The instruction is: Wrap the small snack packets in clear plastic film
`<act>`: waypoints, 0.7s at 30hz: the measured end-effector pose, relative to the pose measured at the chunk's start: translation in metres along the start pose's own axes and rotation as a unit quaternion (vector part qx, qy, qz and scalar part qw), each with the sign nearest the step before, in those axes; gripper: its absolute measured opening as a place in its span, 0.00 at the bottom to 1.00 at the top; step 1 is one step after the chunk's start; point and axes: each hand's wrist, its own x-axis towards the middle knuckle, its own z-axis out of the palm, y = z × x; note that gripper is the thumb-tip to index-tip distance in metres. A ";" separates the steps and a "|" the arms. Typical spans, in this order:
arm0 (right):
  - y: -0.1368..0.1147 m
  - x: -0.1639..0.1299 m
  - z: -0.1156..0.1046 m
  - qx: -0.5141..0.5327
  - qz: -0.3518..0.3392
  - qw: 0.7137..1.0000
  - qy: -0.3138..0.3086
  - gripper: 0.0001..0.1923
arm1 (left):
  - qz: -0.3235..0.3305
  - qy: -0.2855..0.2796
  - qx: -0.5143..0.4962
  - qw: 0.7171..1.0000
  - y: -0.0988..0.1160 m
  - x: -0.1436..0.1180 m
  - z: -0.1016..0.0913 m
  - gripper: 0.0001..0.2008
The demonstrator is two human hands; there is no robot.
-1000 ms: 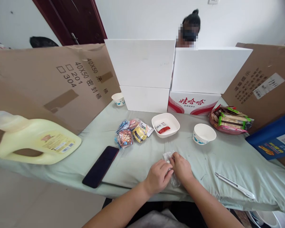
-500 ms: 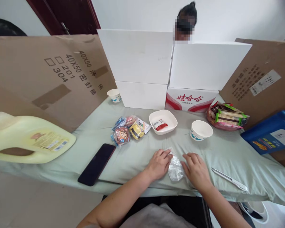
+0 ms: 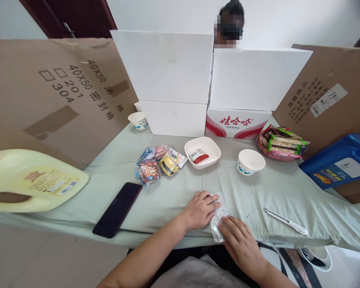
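A crumpled clear plastic wrapper lies on the cloth near the table's front edge. My left hand rests on its left and upper side, fingers spread and pressing down. From the lower right, my right hand lies flat over the wrapper's lower edge with its fingers stretched out. Beyond the hands stands a white square bowl holding a small red and white packet. Right of that is a white paper bowl with blue marks. A white pen lies to the right of my right hand.
A phone and several wrapped snacks lie on the left, beside a pale yellow jug. On the right are a basket of snacks and a blue bottle. White boxes stand behind, a person beyond them.
My right hand has moved down toward the table edge and onto the wrapper. The wrapper looks narrower and longer. My left hand stays on it. The view has shifted slightly.
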 end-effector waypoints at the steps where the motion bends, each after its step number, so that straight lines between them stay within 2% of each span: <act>1: 0.001 0.001 0.000 0.023 0.006 1.000 0.017 0.17 | 0.000 -0.003 -0.002 1.000 0.000 0.000 -0.001 0.19; 4: 0.001 0.008 -0.002 0.094 -0.005 0.995 0.028 0.17 | 0.002 -0.010 -0.011 1.000 0.001 0.000 -0.003 0.19; 6: 0.005 0.016 -0.007 0.137 -0.018 0.990 -0.008 0.17 | 0.004 -0.015 -0.021 1.000 0.000 0.000 -0.004 0.21; 9: 0.019 0.037 -0.013 0.179 -0.008 0.981 -0.071 0.15 | -0.005 -0.017 -0.043 0.999 -0.001 0.000 -0.003 0.29; 12: 0.035 0.061 -0.008 0.145 0.037 0.984 -0.097 0.14 | -0.017 -0.012 -0.072 0.997 -0.004 0.000 0.000 0.37; 15: 0.045 0.080 0.007 0.085 0.097 0.985 -0.118 0.12 | -0.021 0.005 -0.098 0.995 -0.009 0.000 0.004 0.42; 21: 0.043 0.093 0.030 0.031 0.181 0.976 -0.122 0.10 | -0.040 0.093 -0.153 0.983 -0.017 -0.002 0.012 0.38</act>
